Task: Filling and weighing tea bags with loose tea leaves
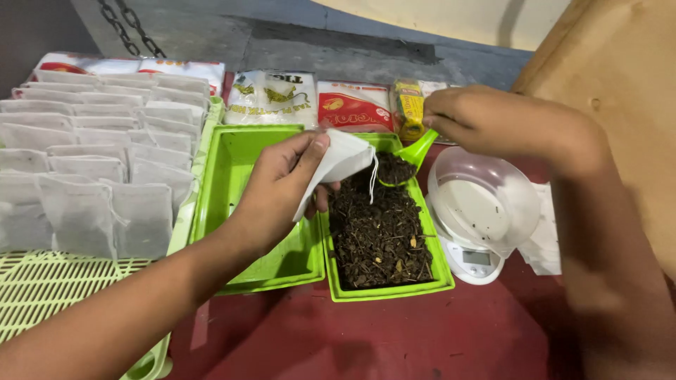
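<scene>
From the head view, the left hand (282, 184) pinches a small white filter bag (338, 163) open above the seam between two green trays; the left tray (236, 151) is bare, and the right tray (380, 290) holds dark dried herb mix (380, 236). The right hand (486, 119) has its grip closed on a green scoop (412, 156) loaded with mix at the bag's mouth. Right of the trays stands a small scale carrying a clear bowl (482, 204). Rows of filled white bags (91, 162) cover a pale rack (42, 288) on the left, and sealed packets (310, 98) lie behind. The bench (394, 338) is dark red.
</scene>
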